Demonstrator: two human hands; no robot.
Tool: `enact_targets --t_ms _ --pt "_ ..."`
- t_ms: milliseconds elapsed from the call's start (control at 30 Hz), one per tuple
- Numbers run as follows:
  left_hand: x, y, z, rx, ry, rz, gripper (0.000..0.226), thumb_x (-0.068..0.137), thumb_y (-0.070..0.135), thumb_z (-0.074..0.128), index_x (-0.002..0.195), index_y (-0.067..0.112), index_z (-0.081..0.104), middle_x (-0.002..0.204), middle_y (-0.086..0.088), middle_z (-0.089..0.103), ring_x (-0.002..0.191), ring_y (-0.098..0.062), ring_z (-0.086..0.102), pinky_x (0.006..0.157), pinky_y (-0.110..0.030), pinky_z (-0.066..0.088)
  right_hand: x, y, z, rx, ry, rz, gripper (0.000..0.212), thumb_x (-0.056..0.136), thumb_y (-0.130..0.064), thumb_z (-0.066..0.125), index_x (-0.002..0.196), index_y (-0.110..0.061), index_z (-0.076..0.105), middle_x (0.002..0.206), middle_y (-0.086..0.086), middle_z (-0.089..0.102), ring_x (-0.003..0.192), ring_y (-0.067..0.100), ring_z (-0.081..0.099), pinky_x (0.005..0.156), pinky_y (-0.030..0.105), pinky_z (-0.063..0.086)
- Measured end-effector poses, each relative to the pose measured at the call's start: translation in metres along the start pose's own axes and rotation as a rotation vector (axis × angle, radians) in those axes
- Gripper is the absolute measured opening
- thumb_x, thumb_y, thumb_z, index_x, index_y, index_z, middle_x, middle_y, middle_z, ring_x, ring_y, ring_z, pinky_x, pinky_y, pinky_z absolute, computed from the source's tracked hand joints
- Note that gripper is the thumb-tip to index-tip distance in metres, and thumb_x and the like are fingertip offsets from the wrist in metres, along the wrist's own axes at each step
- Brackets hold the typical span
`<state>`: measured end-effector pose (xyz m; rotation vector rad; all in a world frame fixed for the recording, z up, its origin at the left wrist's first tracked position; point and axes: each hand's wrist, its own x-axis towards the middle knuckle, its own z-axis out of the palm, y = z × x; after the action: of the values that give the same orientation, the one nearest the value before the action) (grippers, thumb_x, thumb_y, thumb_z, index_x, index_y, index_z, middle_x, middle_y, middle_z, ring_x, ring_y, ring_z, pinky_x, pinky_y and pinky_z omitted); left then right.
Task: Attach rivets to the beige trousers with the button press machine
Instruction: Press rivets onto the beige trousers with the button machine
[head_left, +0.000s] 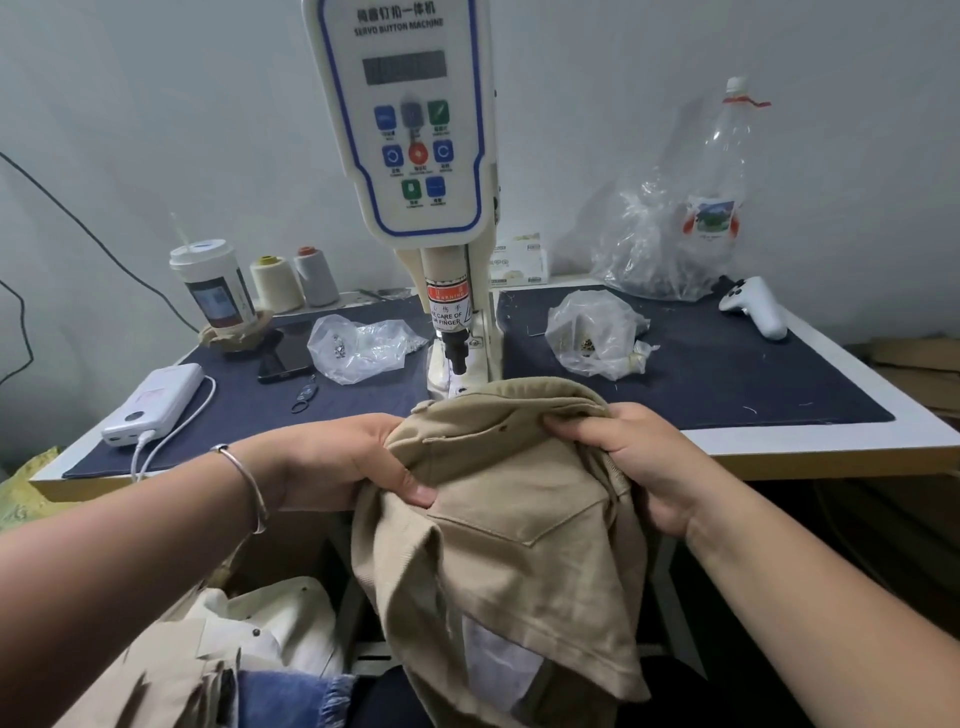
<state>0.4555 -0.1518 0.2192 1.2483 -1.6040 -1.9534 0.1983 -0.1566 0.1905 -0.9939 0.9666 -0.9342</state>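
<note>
Below "SERVO BUTTON MACHINE" lettering (399, 27), left hand (343, 457) and right hand (636, 462) grip beige trousers (519, 499).

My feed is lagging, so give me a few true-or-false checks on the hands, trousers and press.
1. Both hands, left hand and right hand, grip the beige trousers. True.
2. The trousers lie flat across the table. False: they hang bunched off the front edge.
3. The button press machine stands behind the trousers. True.
4. The left wrist is bare. False: it wears a bracelet.
5. A power bank lies left of the machine. True.
</note>
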Motion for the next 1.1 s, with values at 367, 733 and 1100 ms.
enact_targets --t_ms 367,733,1100 --pt "-0.004 -0.004 -0.007 -0.218 0.095 -0.083 0.066 0.038 0.038 0.098 0.094 0.011 0.079 0.105 -0.012 0.074 0.092 -0.023 0.073 0.075 -0.031 0.059 0.009 -0.012 -0.008 -0.003 -0.261 0.326 0.024 0.057 -0.009 0.077 0.081 -0.005 0.077 0.081 0.014 0.072 0.074 0.024 0.07 0.071 0.03 0.057" --pt "-0.011 0.001 -0.012 -0.195 0.01 -0.169 0.062 0.051 0.036 0.094 0.106 0.012 0.076 0.117 -0.012 0.071 0.104 -0.024 0.07 0.082 -0.032 0.056 0.015 -0.028 -0.024 0.058 -0.399 0.314 0.031 0.056 -0.013 0.074 0.086 -0.005 0.077 0.085 0.011 0.074 0.075 0.022 0.072 0.067 0.031 0.057" --pt "-0.005 0.002 0.016 -0.058 -0.039 0.006 0.043 0.053 0.008 0.079 0.096 0.007 0.076 0.096 -0.015 0.074 0.083 -0.026 0.072 0.078 -0.035 0.059 0.012 -0.012 -0.013 0.164 -0.263 0.323 0.024 0.062 -0.013 0.068 0.082 -0.006 0.078 0.084 0.013 0.074 0.073 0.024 0.072 0.067 0.032 0.06"
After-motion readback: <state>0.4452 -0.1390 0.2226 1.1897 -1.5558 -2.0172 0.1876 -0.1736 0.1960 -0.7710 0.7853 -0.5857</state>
